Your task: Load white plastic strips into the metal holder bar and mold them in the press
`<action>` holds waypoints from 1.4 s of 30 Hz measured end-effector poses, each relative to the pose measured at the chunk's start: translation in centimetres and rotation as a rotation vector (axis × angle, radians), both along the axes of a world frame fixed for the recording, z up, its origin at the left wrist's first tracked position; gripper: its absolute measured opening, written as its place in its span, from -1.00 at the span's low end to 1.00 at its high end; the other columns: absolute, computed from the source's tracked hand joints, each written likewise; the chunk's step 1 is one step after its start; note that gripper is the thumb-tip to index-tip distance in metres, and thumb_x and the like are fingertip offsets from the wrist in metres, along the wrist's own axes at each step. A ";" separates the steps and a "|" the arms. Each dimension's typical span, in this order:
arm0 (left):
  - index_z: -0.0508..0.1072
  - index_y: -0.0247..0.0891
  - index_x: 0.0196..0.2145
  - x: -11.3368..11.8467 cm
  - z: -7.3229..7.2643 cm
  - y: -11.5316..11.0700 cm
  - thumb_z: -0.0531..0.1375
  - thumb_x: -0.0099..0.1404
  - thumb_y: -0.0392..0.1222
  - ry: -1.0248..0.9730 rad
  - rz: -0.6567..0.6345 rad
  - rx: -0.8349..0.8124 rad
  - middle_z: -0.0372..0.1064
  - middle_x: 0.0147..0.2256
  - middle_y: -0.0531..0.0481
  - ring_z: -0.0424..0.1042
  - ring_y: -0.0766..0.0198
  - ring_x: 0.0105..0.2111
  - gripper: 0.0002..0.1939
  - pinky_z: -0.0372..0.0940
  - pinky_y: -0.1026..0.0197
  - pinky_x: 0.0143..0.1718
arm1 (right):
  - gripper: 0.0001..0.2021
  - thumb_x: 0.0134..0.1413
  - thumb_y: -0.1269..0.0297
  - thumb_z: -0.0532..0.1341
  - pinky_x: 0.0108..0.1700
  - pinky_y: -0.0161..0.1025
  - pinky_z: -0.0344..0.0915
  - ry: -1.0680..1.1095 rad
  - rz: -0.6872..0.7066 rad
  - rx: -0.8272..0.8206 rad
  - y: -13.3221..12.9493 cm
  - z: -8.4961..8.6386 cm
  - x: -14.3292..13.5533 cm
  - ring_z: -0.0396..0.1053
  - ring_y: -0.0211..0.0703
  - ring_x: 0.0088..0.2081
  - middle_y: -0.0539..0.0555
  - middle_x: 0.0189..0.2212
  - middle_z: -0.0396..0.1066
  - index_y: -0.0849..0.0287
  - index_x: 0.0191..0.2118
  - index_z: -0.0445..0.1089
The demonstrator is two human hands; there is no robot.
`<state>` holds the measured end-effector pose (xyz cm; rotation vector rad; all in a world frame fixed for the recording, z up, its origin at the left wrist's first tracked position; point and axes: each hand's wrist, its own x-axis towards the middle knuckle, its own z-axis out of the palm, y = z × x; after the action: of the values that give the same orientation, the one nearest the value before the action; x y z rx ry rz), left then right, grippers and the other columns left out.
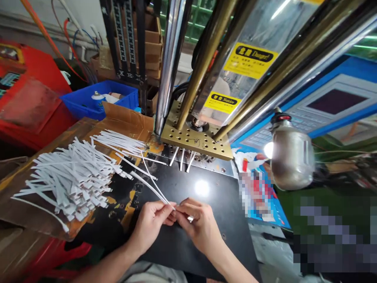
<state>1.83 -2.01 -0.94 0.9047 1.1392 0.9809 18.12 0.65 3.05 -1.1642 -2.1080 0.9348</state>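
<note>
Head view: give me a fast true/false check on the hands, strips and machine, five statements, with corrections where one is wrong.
1. The left hand and right hand are both on the held strips. True.

2. The blue bin is to the right of the gold plate. False: in the picture, the blue bin is to the left of the gold plate.

3. White strip ends show below the front edge of the gold plate. True.

4. The lamp is off. False: the lamp is glowing.

5. The big strip pile lies on the right side of the picture. False: the big strip pile lies on the left side.
</note>
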 end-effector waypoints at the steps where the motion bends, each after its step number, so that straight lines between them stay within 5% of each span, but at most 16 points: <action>1: 0.56 -0.38 -0.27 0.1 0.1 0.0 0.22 0.23 0.31 -0.009 0.009 -0.015 0.50 -0.41 -0.14 0.51 0.18 -0.42 -0.41 0.47 0.20 -0.36 | -0.81 0.24 0.34 0.21 -0.40 -0.38 0.25 0.059 -0.058 -0.005 0.0 -0.4 0.5 0.39 -0.26 -0.45 0.02 -0.47 0.45 0.15 -0.40 0.50; 3: 0.54 -0.36 -0.30 -0.2 0.5 0.0 0.24 0.20 0.33 -0.029 0.032 -0.049 0.50 -0.42 -0.13 0.51 0.19 -0.44 -0.41 0.49 0.21 -0.38 | -0.87 0.20 0.33 0.25 -0.42 -0.38 0.26 0.098 -0.163 0.002 0.4 -1.3 1.8 0.40 -0.26 -0.48 0.01 -0.48 0.47 0.14 -0.36 0.53; 6: 0.49 -0.34 -0.31 -1.3 1.3 -0.1 0.33 0.14 0.26 -0.073 0.070 -0.079 0.53 -0.39 -0.14 0.54 0.19 -0.41 -0.48 0.50 0.24 -0.38 | -0.83 0.22 0.40 0.17 -0.43 -0.33 0.25 -0.161 -0.233 0.102 1.2 -2.6 4.4 0.37 -0.22 -0.50 0.03 -0.47 0.44 0.15 -0.19 0.53; 10: 0.45 -0.27 -0.32 -3.4 1.1 -0.2 0.37 0.19 0.01 0.030 0.159 0.136 0.53 -0.35 -0.05 0.56 0.21 -0.35 -0.69 0.51 0.26 -0.31 | -0.71 0.21 0.53 0.05 -0.37 -0.30 0.23 -0.517 -0.258 0.251 0.8 -3.7 7.1 0.36 -0.17 -0.42 0.09 -0.42 0.40 0.17 -0.18 0.50; 14: 0.47 -0.18 -0.28 -4.5 -0.1 0.5 0.25 0.33 -0.24 0.475 0.100 0.626 0.54 -0.29 0.08 0.55 0.33 -0.31 -0.99 0.45 0.36 -0.22 | -0.79 0.28 0.47 0.06 -0.33 -0.33 0.27 -0.268 -0.307 0.272 -1.5 -3.9 6.7 0.39 -0.20 -0.39 0.05 -0.43 0.44 0.16 -0.25 0.43; 19: 0.43 -0.21 -0.23 -3.0 -0.8 1.6 0.17 0.37 -0.40 0.687 -0.172 1.019 0.51 -0.27 0.07 0.51 0.35 -0.26 -0.88 0.36 0.33 -0.10 | -0.84 0.33 0.43 0.06 -0.15 -0.28 0.36 -0.004 -0.206 0.239 -3.6 -4.6 3.7 0.47 -0.21 -0.22 0.07 -0.26 0.53 0.14 -0.21 0.38; 30: 0.37 -0.24 -0.29 -2.7 0.0 1.3 0.01 0.40 -0.45 0.783 -0.407 1.057 0.38 -0.40 0.03 0.39 0.28 -0.37 -0.79 0.30 0.18 -0.17 | -0.77 0.27 0.52 0.00 -0.14 -0.21 0.33 -0.311 -0.017 0.216 -3.6 -3.6 2.8 0.41 -0.15 -0.23 0.13 -0.28 0.47 0.16 -0.22 0.38; 37: 0.37 -0.28 -0.29 -2.1 -0.7 0.2 0.06 0.38 -0.48 0.784 -0.337 1.137 0.46 -0.33 -0.01 0.47 0.24 -0.23 -0.82 0.32 0.18 -0.15 | -0.77 0.24 0.53 0.01 -0.10 -0.13 0.29 -0.259 0.029 0.362 -4.6 -5.2 2.9 0.36 -0.04 -0.11 0.20 -0.11 0.46 0.22 -0.11 0.35; 42: 0.43 -0.25 -0.18 -2.8 0.3 0.6 0.01 0.41 -0.41 0.772 -0.474 1.020 0.46 -0.27 -0.05 0.47 0.24 -0.22 -0.78 0.36 0.18 -0.13 | -0.68 0.10 0.64 0.06 -0.17 -0.27 0.31 -0.377 0.275 0.170 -1.3 -2.2 4.2 0.40 -0.18 -0.25 0.08 -0.24 0.48 0.15 -0.16 0.41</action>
<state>-0.94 -1.44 -0.61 2.4042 0.8998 0.7933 22.33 -0.62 0.89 -1.0424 -2.6456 0.6696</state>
